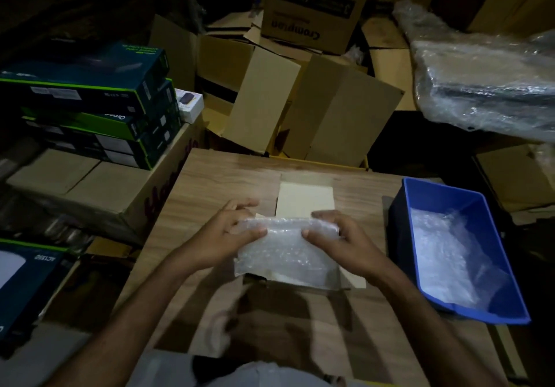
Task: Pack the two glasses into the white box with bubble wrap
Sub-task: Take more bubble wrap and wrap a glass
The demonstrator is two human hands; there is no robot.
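We grip a bubble-wrap bundle (285, 248) with both hands over the white box (303, 197), which lies open on the wooden table (228, 173). The left hand (228, 233) clamps the bundle's left end: thumb curled over the near top edge, fingers wrapped behind. The right hand (339, 236) clamps the right end the same way, thumb on top and fingers curled over the far edge. The bundle covers the near half of the box; the box's far flap stands open beyond it. We cannot tell what the wrap encloses, and no glass is plainly visible.

A blue bin (468, 206) sits at the right edge of the table, apart from the box, with more bubble wrap (447, 254) inside. Cardboard boxes (300, 107) are piled behind the table. Green-edged cartons (90, 101) are stacked at left.
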